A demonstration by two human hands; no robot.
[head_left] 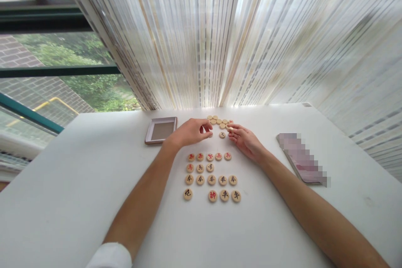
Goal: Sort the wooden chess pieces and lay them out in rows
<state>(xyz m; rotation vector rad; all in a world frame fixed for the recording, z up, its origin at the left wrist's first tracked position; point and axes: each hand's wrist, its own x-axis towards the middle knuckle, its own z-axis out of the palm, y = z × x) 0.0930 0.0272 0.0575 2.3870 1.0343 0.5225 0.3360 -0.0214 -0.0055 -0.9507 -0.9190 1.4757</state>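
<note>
Round wooden chess pieces with red or black characters lie in rows (211, 175) on the white table (78, 184). A loose cluster of several more pieces (219, 121) sits farther back. My left hand (189, 132) reaches to that cluster, fingers curled in a pinch at a piece near its edge. My right hand (245, 139) lies beside it, fingertips pinched on a piece at the cluster's right side. One piece with a black character (222, 135) lies between the two hands.
A shallow square box or lid (161, 130) lies left of my left hand. A flat, blurred-out rectangular object (302, 157) lies to the right. A striped curtain hangs behind the table; a window is at the left.
</note>
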